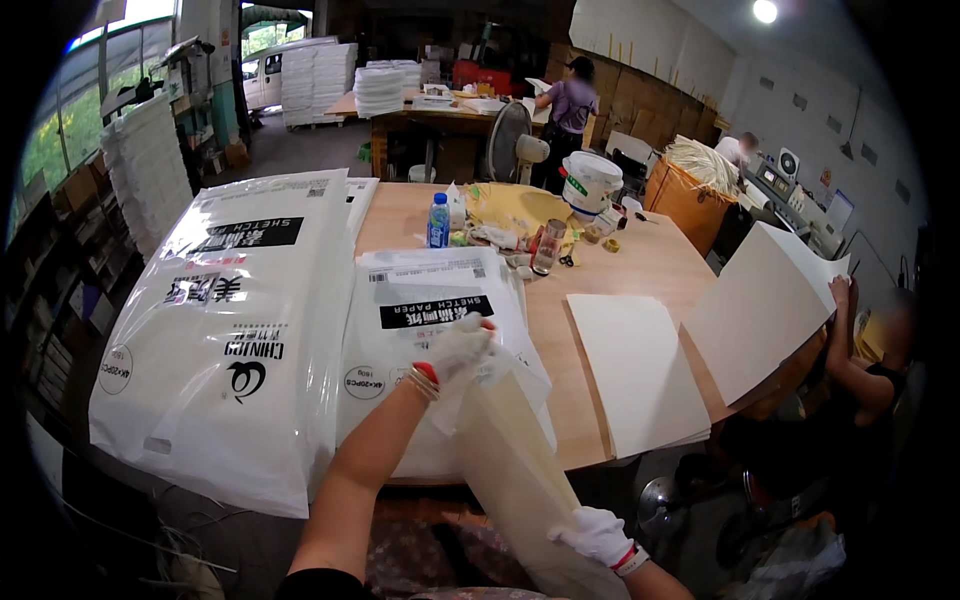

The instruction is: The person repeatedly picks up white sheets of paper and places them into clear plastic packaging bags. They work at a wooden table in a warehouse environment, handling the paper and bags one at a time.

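My left hand [460, 356], in a white glove, is closed at the upper end of a cream, paper-like bundle [508, 445]. Translucent plastic shows around that end. Lower down, my right hand [597, 538], also gloved, grips the bundle's right edge. The bundle stands tilted between my body and the table, its lower part running out of view. Just beyond my left hand lies a printed white plastic pack [415, 285] of sketch paper. A pile of larger printed packs [265, 275] lies to its left.
On the wooden table [640, 265] stand a blue-capped bottle [438, 222], a glass jar [547, 248] and a white bucket [590, 185]. A white paper stack [640, 375] lies to the right. There a co-worker [865, 375] holds large sheets [765, 310]. A fan [512, 142] stands behind.
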The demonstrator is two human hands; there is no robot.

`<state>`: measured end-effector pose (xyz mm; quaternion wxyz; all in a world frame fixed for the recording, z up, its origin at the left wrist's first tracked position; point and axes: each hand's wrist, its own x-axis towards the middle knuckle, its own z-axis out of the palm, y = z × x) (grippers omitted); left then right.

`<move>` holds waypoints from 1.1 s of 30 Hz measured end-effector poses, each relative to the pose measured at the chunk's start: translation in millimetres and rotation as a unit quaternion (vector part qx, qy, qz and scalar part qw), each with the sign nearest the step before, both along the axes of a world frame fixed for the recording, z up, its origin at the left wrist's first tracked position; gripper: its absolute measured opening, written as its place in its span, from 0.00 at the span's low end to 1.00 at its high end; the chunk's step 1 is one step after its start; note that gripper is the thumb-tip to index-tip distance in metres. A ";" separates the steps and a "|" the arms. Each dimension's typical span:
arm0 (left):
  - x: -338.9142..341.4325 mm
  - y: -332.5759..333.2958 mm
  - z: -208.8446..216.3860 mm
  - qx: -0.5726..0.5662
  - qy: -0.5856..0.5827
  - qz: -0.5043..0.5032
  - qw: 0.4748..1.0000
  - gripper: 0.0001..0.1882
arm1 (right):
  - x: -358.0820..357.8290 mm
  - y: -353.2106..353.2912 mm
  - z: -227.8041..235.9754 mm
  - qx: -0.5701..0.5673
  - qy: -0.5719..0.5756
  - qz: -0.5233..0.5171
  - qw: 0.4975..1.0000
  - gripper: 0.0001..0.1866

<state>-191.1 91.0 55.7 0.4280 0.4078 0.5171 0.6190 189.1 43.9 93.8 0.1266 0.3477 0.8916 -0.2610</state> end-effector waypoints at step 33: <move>188.1 -471.4 -134.6 -0.279 0.292 0.066 0.912 0.16 | 78.8 -142.6 -114.2 -0.211 0.461 -0.291 0.812 0.19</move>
